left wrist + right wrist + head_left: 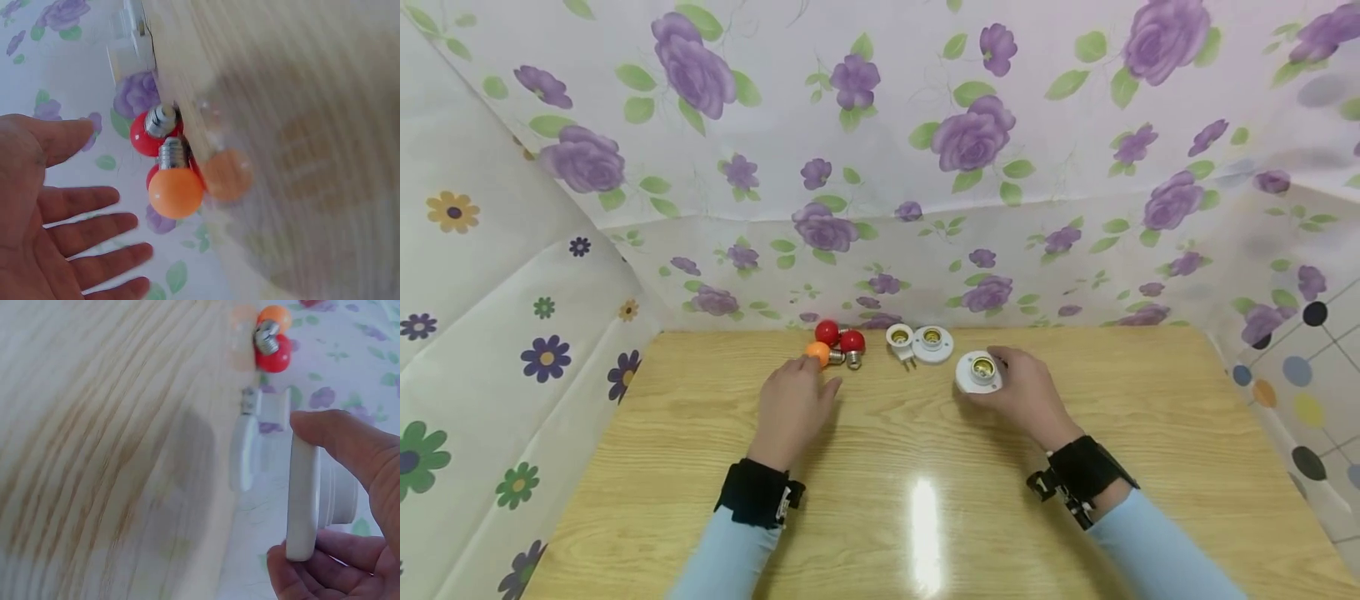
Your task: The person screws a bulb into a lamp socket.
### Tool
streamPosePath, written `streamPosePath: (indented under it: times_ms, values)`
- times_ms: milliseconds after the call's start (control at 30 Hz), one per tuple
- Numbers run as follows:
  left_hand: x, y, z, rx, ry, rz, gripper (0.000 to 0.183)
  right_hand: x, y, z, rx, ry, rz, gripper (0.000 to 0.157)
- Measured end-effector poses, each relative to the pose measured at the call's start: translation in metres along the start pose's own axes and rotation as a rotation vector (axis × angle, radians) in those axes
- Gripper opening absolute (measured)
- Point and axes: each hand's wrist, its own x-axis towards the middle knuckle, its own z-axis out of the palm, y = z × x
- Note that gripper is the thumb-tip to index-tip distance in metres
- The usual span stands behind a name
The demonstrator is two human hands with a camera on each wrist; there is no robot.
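Observation:
My right hand grips a round white lamp holder by its rim, thumb on one edge and fingers on the other. The right wrist view shows this lamp holder raised off the table. My left hand reaches over the bulbs with its fingers straight and apart. Nearest to it lies an orange bulb; in the left wrist view a gap shows between this bulb and the fingers. Two red bulbs lie against the orange one.
A second round lamp holder lies at the table's back edge. Beside it is a white plug-in lamp socket with two prongs. The wooden table meets a flowered cloth wall behind these things.

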Motion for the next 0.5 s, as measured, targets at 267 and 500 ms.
streamPosePath:
  times_ms: [267,500]
  values:
    - [0.018,-0.01,0.009,-0.051,-0.088,-0.075,0.066,-0.013,-0.009,0.002,0.043,0.001,-0.026,0.081]
    - [0.031,-0.012,0.021,-0.07,-0.168,-0.107,0.068,-0.019,-0.012,0.003,0.038,-0.008,-0.036,0.079]
